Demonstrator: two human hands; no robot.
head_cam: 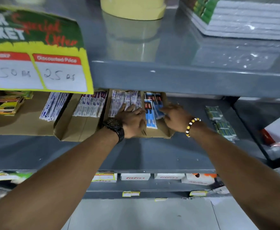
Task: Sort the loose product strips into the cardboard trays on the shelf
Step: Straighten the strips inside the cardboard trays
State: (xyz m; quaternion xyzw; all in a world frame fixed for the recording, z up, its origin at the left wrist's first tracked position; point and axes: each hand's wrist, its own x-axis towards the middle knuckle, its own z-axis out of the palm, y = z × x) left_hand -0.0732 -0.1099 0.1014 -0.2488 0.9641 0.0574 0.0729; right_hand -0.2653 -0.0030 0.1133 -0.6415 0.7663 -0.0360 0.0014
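Observation:
Cardboard trays (79, 128) stand side by side on the middle grey shelf. One holds white-and-purple strips (91, 105), the one beside it paler purple strips (127, 98), and the rightmost blue strips (150, 113). My left hand (132, 120), with a black watch on the wrist, lies flat on the pale purple strips with its fingers spread. My right hand (175, 117), wearing a beaded bracelet, touches the blue strips at their right edge with its fingertips. Whether it pinches a strip is hidden.
A yellow-green price sign (36, 52) hangs at the upper left. White-blue strips (54, 107) and yellow packets (8, 103) lie further left. Green strip packs (220, 123) lie loose on the right. A tape roll (132, 9) and wrapped stacks (245, 19) sit on the top shelf.

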